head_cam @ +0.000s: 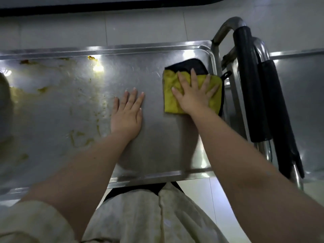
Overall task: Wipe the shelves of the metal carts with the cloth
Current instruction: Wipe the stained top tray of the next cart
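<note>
Yellow cloth [171,95], black-backed, is pressed flat under the spread fingers of the right hand [194,95] at the right end of the shelf [157,146], its black edge pointed far. The left hand [127,113] is laid flat and empty just left of it. Yellowish smears [77,137] lie further left along the shelf's long axis, so a leftward sweep is judged due.
</note>
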Demonstrator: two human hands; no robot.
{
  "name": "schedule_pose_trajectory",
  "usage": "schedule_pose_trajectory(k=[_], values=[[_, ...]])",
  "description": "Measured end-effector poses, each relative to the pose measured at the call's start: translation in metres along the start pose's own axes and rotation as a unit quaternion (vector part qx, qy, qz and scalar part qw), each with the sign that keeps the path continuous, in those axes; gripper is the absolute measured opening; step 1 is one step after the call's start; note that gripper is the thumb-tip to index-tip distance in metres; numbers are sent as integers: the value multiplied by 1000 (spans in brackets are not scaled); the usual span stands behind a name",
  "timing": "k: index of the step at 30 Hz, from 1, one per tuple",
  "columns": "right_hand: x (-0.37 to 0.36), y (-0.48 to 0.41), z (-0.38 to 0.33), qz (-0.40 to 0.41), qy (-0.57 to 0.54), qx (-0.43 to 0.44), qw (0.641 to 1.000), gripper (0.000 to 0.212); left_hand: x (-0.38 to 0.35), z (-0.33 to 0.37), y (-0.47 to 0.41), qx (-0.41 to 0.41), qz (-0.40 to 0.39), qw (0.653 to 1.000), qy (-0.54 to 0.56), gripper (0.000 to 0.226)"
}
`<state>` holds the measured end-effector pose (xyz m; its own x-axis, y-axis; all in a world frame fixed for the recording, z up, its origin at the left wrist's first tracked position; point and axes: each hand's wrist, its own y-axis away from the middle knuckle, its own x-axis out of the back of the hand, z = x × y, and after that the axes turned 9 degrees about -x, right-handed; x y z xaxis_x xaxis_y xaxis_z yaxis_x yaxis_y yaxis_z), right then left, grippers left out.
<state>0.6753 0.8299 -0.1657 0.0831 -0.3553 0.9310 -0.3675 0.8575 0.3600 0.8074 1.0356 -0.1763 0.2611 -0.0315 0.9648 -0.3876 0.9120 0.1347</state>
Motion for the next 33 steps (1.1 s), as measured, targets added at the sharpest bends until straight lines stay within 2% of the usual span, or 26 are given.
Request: schedule_pose_trajectory(k=[4,9,11,14,16,20,23,25,28,33], values=[[3,-11,-21,13,7,-32,999,71,-1,-1,-1,6,0,1000,3,56],[-28,68,-27,26,28,42,998,69,0,-2,1,2,-11,1000,18,55],[-44,114,-35,35,37,60,997,69,7,-6,0,-8,-8,997,76,54],[-69,175,-47,47,29,73,996,68,25,-22,7,-24,10,973,231,53],[-82,199,-54,49,34,63,996,67,37,-47,23,-39,28,963,264,54],[-90,213,-63,63,37,37,997,66,51,-122,63,-28,45,986,159,50],[-90,211,-68,71,24,20,997,65,55,-182,94,12,5,998,58,49],[-88,206,-69,76,19,9,997,65,51,-209,109,3,-36,999,-3,52],[-87,204,-75,69,12,-11,997,64,42,-225,117,-30,-58,997,-27,54],[-104,248,-120,51,4,-5,999,65,30,-226,119,-17,-37,999,-36,54]])
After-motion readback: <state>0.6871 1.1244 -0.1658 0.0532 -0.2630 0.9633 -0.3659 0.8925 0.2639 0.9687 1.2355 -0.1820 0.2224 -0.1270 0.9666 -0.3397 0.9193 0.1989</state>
